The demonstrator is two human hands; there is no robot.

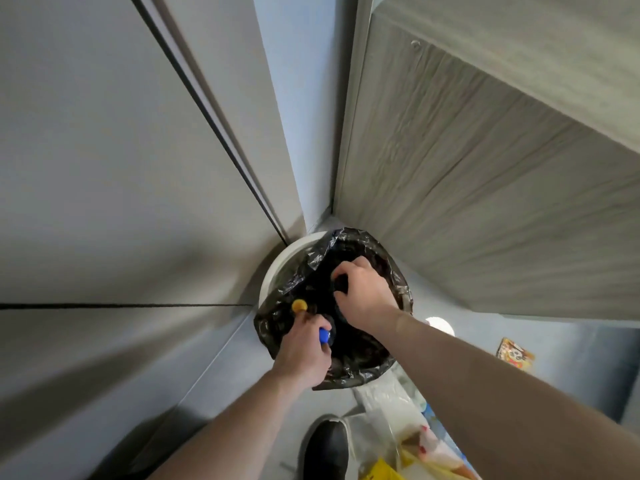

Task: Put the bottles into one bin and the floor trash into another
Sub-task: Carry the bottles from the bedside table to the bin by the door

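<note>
A round white bin [277, 268] lined with a black bag [294, 282] stands in the corner between a wall and a cabinet. My left hand [303, 351] hovers over the bin's near rim and grips two bottles by their necks, one with a yellow cap [299, 305] and one with a blue cap [325, 336]. Their bodies point down into the bag and are mostly hidden. My right hand [363, 292] reaches over the bin's mouth, fingers curled round a dark object [341, 284] that I cannot make out.
A grey wood-grain cabinet [485, 168] rises right of the bin. On the floor lie a colourful wrapper [516, 353], a white round object [441, 325], and clear and yellow plastic trash [398, 445] near my black shoe [327, 448].
</note>
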